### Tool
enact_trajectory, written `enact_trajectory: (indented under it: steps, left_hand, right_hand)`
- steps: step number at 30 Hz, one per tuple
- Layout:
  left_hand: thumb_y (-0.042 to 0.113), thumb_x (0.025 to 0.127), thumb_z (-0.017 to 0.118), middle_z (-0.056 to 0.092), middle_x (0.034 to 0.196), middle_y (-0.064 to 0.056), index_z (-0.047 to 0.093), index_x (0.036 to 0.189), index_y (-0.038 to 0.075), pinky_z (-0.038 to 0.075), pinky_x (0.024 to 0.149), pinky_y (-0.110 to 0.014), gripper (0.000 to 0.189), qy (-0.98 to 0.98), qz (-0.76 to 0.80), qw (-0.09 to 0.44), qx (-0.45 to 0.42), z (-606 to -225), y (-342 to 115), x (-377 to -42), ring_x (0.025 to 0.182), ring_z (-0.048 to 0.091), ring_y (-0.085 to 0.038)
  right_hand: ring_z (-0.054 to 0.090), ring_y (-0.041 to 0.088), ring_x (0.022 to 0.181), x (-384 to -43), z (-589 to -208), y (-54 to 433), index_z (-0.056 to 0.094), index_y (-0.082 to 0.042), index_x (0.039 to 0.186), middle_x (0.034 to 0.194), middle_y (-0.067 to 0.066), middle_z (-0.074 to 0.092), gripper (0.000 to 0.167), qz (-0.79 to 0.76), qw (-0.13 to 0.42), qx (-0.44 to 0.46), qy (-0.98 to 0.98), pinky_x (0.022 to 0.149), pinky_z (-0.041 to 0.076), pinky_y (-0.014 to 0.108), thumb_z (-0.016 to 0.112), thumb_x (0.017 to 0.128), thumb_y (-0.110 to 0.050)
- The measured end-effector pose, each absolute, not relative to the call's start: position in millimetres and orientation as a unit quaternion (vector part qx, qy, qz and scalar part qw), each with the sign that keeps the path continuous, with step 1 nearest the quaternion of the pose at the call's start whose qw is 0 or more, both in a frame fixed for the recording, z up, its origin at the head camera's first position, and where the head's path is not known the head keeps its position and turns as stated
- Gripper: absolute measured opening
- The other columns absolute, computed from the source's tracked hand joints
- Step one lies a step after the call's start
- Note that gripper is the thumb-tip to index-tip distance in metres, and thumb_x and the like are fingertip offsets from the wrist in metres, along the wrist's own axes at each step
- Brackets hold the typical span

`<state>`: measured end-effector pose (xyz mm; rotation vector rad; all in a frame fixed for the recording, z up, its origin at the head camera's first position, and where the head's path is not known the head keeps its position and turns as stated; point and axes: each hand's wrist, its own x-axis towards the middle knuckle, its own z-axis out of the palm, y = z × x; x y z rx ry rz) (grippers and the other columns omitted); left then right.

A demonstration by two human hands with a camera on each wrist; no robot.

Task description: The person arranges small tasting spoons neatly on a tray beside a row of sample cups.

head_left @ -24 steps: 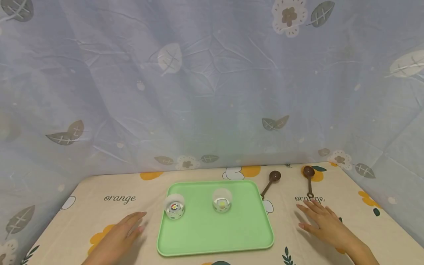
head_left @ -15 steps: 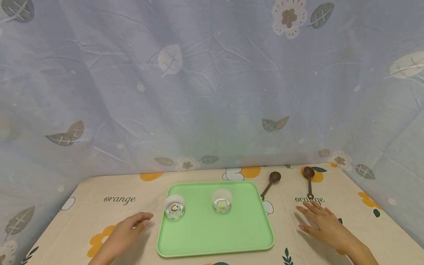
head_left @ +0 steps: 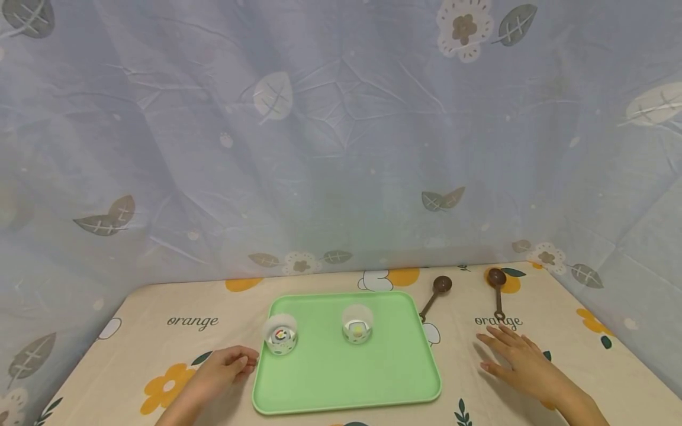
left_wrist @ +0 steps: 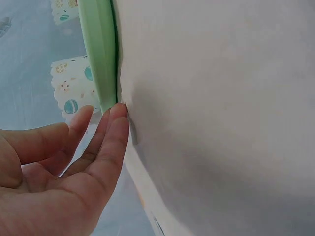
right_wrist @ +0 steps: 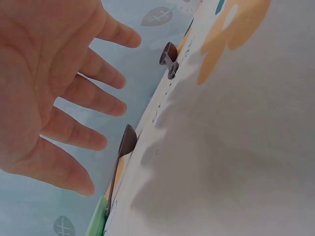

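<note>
A light green rectangular tray [head_left: 346, 378] lies on the cloth-covered table. Two small white patterned paper cups, one at the tray's left edge [head_left: 280, 334] and one near its middle [head_left: 357, 324], stand on it. My left hand [head_left: 221, 373] is at the tray's left side; in the left wrist view its fingertips [left_wrist: 118, 110] meet the tray's rim [left_wrist: 101, 54], thumb apart. My right hand [head_left: 524, 364] hovers over the cloth with fingers spread, holding nothing. Beyond its fingertips lies a brown measuring spoon [head_left: 498, 290]; another brown spoon [head_left: 436, 296] lies at the tray's right edge.
A pale blue-grey curtain [head_left: 341, 148] with leaf and flower prints hangs behind the table and along its sides. The cream tablecloth [head_left: 149, 343] carries orange flowers and printed lettering.
My left hand has moved right, to the tray's left edge, and its fingers have drawn closer together. My right hand, the tray, the cups and the spoons stay where they were.
</note>
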<state>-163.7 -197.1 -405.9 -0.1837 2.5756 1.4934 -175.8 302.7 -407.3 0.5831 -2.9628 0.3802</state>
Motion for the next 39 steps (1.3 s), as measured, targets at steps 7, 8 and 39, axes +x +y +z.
enact_trajectory:
  steps: [7, 8, 39]
  left_hand:
    - [-0.005, 0.093, 0.039, 0.061, 0.085, -0.008, 0.059, 0.100, -0.013, 0.051, 0.071, -0.031, 0.022, 0.842, 0.528, 0.098, -0.054, -415.8, -199.2, -167.3, 0.078, 0.058, -0.017]
    - [-0.004, 0.094, 0.038, 0.061, 0.086, -0.009, 0.058, 0.100, -0.013, 0.051, 0.070, -0.029, 0.023, 0.838, 0.532, 0.110, -0.043, -418.6, -202.3, -169.1, 0.078, 0.058, -0.016]
    - [-0.003, 0.095, 0.035, 0.060, 0.087, -0.009, 0.057, 0.102, -0.014, 0.050, 0.070, -0.030, 0.025, 0.834, 0.530, 0.121, -0.095, -408.1, -191.5, -163.5, 0.077, 0.056, -0.015]
  right_hand:
    - [0.037, 0.048, 0.118, -176.7, -407.3, 302.6, 0.058, -0.004, 0.120, 0.127, 0.025, 0.048, 0.049, 0.122, 0.040, 0.190, -0.973, 0.088, 0.027, 0.068, 0.066, 0.082, -0.034]
    - [0.037, 0.048, 0.118, -177.0, -407.0, 302.7, 0.059, -0.004, 0.120, 0.126, 0.025, 0.048, 0.049, 0.121, 0.039, 0.191, -0.973, 0.088, 0.027, 0.068, 0.066, 0.082, -0.034]
    - [0.053, 0.042, 0.103, -217.5, -374.8, 308.4, 0.058, 0.006, 0.115, 0.113, 0.024, 0.057, 0.034, 0.261, -0.038, 0.201, -0.943, 0.079, 0.047, 0.049, 0.059, 0.088, -0.014]
